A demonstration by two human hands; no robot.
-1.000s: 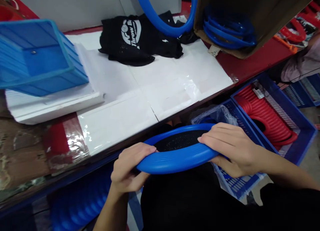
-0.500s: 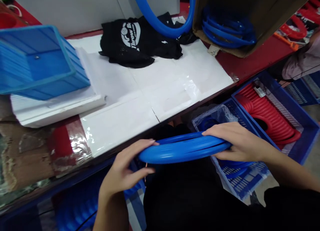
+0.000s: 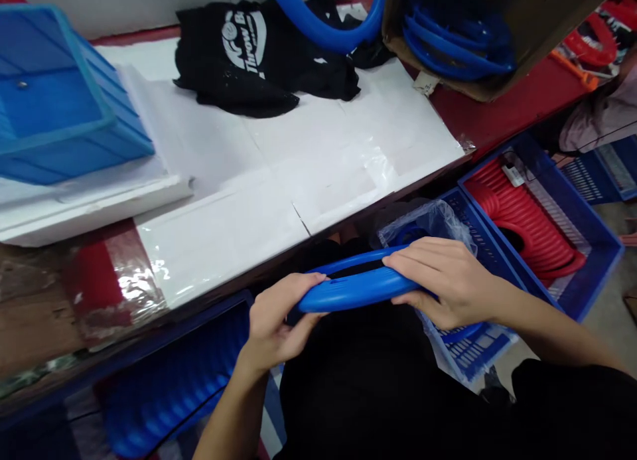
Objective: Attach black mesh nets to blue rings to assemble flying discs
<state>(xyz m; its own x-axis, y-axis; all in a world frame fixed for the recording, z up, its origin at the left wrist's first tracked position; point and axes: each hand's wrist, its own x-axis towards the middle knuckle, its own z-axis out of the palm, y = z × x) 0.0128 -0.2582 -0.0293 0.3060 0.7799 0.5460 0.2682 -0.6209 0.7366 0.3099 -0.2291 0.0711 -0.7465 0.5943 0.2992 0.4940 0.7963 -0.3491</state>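
The blue plastic ring (image 3: 358, 293) is positioned at the centre of the frame, off the front edge of the counter (image 3: 259, 181) and in front of the wearer's black clothing. Its near rim faces the camera and the far rim shows just behind it.

The left hand (image 3: 279, 320) grips the ring's left end: fingers over the top, thumb beneath. The right hand (image 3: 442, 281) grips the right end likewise. Both hands are closed to the rim's thickness. Opposed end grips presumably keep the ring level and allow its tilt to be controlled.

At upper centre, a second blue ring (image 3: 328, 38) overlaps the black printed fabric (image 3: 288, 55). The fabric lies at the rear of the counter, an arrangement that probably leaves the front section available for handling.

At upper right, the cardboard box (image 3: 547, 22) lies with its opening toward the wearer, likely for access to the blue rings (image 3: 448, 52) inside. At right, the blue crate (image 3: 600, 287) holds red rings (image 3: 537, 228) in a close-packed row, apparently to save space. At upper left, the blue bin (image 3: 74, 151) rests on a white slab (image 3: 99, 211).
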